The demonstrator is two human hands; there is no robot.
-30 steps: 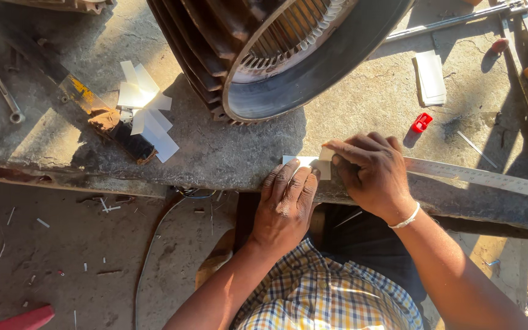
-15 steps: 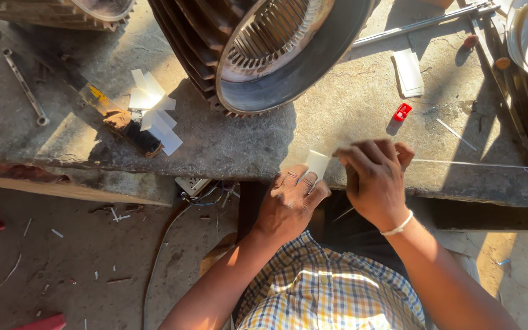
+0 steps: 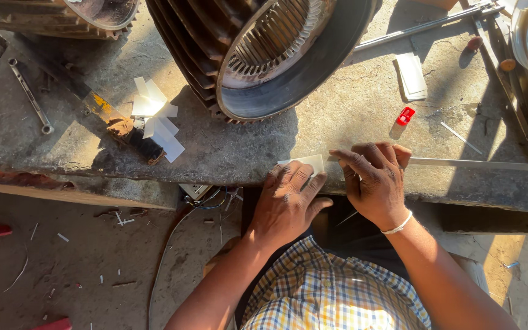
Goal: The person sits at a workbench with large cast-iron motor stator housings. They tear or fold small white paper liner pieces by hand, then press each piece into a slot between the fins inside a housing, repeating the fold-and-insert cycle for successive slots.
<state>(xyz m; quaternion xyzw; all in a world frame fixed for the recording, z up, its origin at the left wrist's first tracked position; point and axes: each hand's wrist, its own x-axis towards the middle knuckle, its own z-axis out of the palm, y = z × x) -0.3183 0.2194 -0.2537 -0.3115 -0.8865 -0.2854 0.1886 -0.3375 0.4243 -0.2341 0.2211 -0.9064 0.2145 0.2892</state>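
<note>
The motor housing [image 3: 270,55] lies on the workbench [image 3: 227,153], behind both hands. The left hand [image 3: 285,205] rests on a paper slip [image 3: 305,164] at the bench's near edge; the right hand [image 3: 377,183] lies just beside it, on the end of a metal strip [image 3: 484,164] running rightward. Paper pieces [image 3: 157,119] lie left of the housing, a wrench [image 3: 30,96] farther left.

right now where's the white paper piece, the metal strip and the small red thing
white paper piece [image 3: 310,164], head view, its bare upper part
metal strip [image 3: 484,164], head view, mid-length right of the right hand
small red thing [image 3: 405,115], head view, its middle
</note>
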